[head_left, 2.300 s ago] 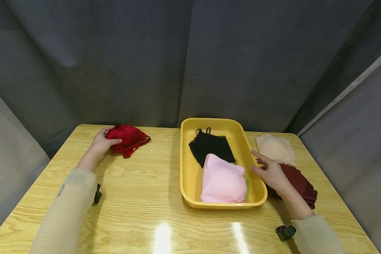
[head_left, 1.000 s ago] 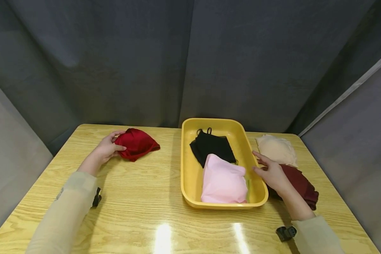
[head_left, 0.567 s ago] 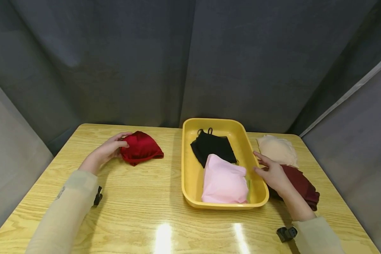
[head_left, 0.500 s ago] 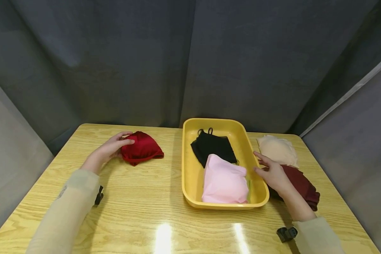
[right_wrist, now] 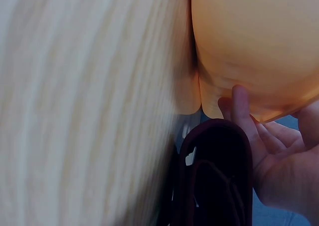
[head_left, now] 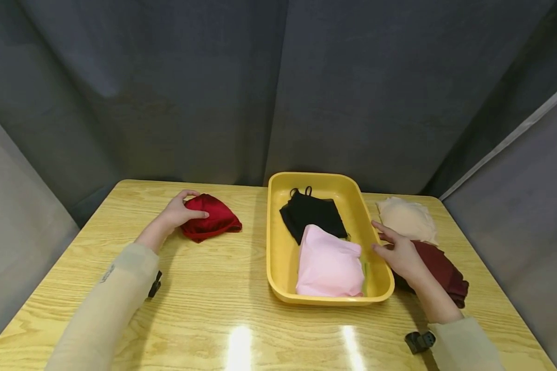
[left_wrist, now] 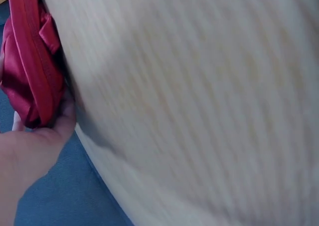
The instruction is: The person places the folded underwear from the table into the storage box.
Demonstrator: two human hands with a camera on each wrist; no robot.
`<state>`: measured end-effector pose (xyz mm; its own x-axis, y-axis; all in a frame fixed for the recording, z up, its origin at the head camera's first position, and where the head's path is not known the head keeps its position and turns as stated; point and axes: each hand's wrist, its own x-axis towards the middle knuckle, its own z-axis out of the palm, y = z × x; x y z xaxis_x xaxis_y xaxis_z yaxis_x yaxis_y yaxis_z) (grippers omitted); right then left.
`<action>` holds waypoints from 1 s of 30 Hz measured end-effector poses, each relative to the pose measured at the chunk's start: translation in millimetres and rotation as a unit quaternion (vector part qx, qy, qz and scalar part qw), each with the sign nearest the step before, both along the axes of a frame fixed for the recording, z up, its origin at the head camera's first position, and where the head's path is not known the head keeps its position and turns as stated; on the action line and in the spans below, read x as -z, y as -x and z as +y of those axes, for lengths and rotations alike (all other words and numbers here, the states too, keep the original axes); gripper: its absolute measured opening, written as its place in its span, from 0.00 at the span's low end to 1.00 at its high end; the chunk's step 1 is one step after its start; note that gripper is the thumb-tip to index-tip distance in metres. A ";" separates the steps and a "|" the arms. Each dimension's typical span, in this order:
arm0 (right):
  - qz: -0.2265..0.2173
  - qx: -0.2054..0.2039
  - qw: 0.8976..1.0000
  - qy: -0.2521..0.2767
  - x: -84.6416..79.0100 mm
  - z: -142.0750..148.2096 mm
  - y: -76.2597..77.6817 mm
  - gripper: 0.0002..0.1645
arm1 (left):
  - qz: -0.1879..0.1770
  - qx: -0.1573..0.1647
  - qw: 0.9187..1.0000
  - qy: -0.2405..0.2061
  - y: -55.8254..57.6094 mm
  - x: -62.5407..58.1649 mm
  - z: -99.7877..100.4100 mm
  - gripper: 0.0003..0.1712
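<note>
Left hand (head_left: 181,211) gripping a red garment (head_left: 215,219) left of a yellow tub (head_left: 279,268) on the bench (head_left: 204,288), right hand (head_left: 401,253) relaxed with fingers against the tub's right side, pink garment (head_left: 329,264) and black garment (head_left: 313,212) inside it, beige garment (head_left: 408,220) and maroon garment (head_left: 438,269) to its right

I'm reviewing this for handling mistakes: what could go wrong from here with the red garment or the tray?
The left hand holds the red garment at one side, so the far end might sag or unfold if lifted. The right hand touches the side of the yellow tray; a push could slide it. The maroon garment sits close by that hand and might get dragged.
</note>
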<state>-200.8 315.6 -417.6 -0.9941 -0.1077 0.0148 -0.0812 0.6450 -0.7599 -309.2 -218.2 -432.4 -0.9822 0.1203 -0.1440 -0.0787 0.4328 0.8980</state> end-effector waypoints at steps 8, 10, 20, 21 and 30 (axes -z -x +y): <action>0.005 0.001 1.000 -0.012 -0.2 -0.4 1.5 0.37 | 0.008 -0.023 0.997 -0.073 -3.2 9.7 -0.5 0.42; 0.003 0.002 1.000 -0.014 -0.3 -0.6 1.5 0.37 | 0.009 -0.024 0.996 -0.082 -3.2 10.2 -0.3 0.43; 0.000 0.001 1.000 -0.008 -0.6 -0.2 1.2 0.37 | 0.019 -0.038 0.996 -0.073 -4.9 -3.4 2.0 0.39; 0.000 0.001 1.000 -0.007 -0.5 -0.2 1.2 0.37 | 0.023 -0.042 0.997 -0.068 -2.9 -1.2 0.9 0.38; 0.000 -0.001 1.000 -0.002 0.7 0.5 1.0 0.37 | 0.021 -0.057 0.993 -0.099 -6.1 -13.1 -0.3 0.37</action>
<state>-201.8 316.1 -418.3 -0.9940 -0.1088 0.0148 -0.0823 0.6481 -0.7571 -303.1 -218.5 -419.3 -0.9958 0.0294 -0.0866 -0.0772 0.2374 0.9683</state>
